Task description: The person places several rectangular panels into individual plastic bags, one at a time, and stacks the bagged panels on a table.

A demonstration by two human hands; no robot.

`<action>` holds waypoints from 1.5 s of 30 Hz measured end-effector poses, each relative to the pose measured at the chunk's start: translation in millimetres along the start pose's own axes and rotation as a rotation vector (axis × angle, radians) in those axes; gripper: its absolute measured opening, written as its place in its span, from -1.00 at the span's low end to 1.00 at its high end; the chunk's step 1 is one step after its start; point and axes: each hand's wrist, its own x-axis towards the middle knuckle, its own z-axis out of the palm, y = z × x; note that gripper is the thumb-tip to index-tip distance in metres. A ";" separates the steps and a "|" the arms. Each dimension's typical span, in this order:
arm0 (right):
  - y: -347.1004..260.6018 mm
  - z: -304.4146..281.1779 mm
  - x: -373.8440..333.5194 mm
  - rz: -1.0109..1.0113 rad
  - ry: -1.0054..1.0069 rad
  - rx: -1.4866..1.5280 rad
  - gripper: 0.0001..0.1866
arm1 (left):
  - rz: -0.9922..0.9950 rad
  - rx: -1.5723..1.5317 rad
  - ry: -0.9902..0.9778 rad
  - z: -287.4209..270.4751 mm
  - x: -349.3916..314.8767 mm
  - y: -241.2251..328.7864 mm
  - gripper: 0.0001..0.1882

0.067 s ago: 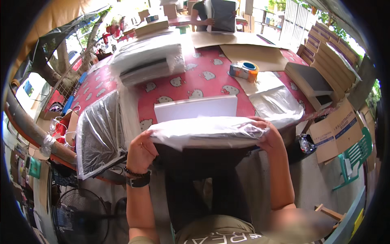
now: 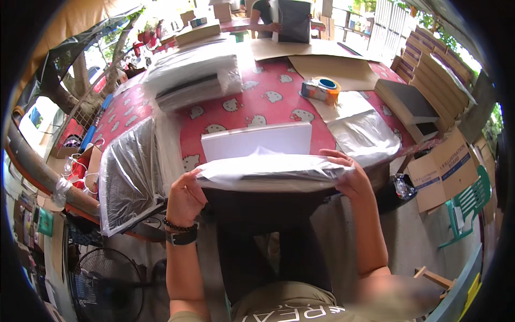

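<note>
A clear plastic bag (image 2: 273, 166) is stretched in front of me at the near edge of the table, pinched at both ends. My left hand (image 2: 184, 201) grips its left end between thumb and fingers, and my right hand (image 2: 350, 174) grips the right end. Something dark and flat shows beneath the film; how far it lies inside the bag I cannot tell. Just beyond the bag, a white flat board or box (image 2: 257, 140) rests on the red patterned tablecloth (image 2: 244, 115).
Plastic-wrapped stacks (image 2: 196, 75) stand at the table's far left, with a wrapped dark panel (image 2: 131, 177) nearer. To the right are tape rolls (image 2: 322, 90), a folded plastic sheet (image 2: 367, 137) and dark-topped boxes (image 2: 410, 104). A person (image 2: 263, 19) holds a dark panel at the back.
The film between my hands has shifted, and a small peak of it now rises in the middle. My right fingers have lifted slightly.
</note>
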 end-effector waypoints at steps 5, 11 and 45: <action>55.9 -47.7 -2.4 -0.146 0.218 -0.075 -0.83 | 0.207 0.810 -0.027 -26.6 -7.3 -37.7 -0.79; 150.3 -104.1 -29.4 0.080 0.304 0.082 -0.87 | -0.071 0.486 0.233 -109.7 -22.0 -120.6 -0.80; 249.5 -184.3 -31.6 0.038 0.558 -1.256 -0.79 | -0.234 0.476 0.277 -164.2 -42.4 -180.3 -0.84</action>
